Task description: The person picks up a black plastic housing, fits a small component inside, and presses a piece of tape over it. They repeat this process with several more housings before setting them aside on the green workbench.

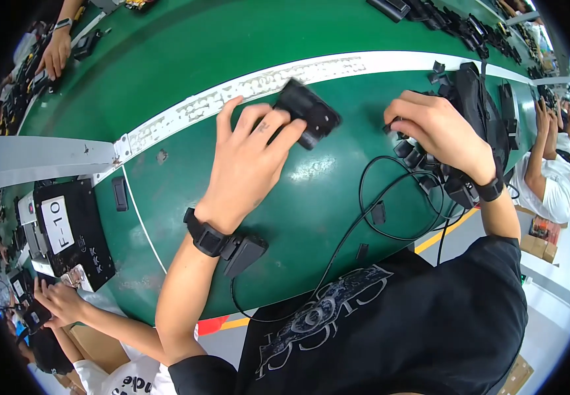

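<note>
My left hand [248,155] grips the lower left edge of a flat black rectangular device [311,108] with small light dots on its face. The device is tilted above the green table and slightly blurred. At the right, my right hand [439,128] is closed in a pinch on a small black piece [391,125], mostly covered by the fingers. Several small black blocks [408,153] lie under and beside that hand. A black strap [206,236] circles my left wrist, with a black box [244,255] beside it; another strap [491,189] circles my right wrist.
A thin black cable [357,220] loops across the green table [298,210]. A black bag [474,99] lies at the right. At the left stand a black box with a white label [74,230] and a grey post [48,162]. A co-worker's hand [57,299] is at lower left.
</note>
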Demonstrator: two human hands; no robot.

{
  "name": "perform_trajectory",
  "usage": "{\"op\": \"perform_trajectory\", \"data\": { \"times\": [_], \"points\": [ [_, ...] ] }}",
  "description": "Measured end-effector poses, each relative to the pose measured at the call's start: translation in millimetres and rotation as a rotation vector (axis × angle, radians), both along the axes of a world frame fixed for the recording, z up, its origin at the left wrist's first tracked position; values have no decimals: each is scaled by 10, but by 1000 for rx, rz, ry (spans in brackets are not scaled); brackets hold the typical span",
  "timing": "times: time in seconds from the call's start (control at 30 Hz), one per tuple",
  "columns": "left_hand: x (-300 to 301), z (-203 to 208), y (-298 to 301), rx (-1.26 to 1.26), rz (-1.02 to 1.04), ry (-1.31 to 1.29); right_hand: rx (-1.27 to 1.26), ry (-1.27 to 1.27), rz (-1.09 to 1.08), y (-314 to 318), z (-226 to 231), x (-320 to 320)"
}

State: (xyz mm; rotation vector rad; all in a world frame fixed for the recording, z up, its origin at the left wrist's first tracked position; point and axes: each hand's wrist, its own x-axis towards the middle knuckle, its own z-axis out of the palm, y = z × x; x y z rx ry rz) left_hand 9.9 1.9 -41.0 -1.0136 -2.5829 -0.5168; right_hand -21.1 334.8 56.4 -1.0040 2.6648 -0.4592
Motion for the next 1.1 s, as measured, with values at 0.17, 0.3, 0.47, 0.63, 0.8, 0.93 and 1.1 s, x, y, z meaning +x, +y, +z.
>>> {"op": "perform_trajectory", "data": {
  "times": [0.17,0.3,0.47,0.63,0.8,0.93,1.1],
  "points": [
    [103,45,-130,174,33,41,97,-46,147,-284,-86,-127],
    [141,115,-56,207,222,-1,-103,69,-61,-456,-382,-100],
    [165,126,-114,188,210,-44,206,69,-86,-574,-125,-114],
    [158,66,-143,205,138,-71,-144,282,181,-973,-214,-262],
    [147,70,-127,208,137,-70,-73,397,273,-1090,-294,-336],
    [149,74,-122,200,130,-65,9,359,235,-1107,-241,-302],
    [157,71,-130,191,129,-69,12,396,200,-1119,-180,-202]
  ]
}}
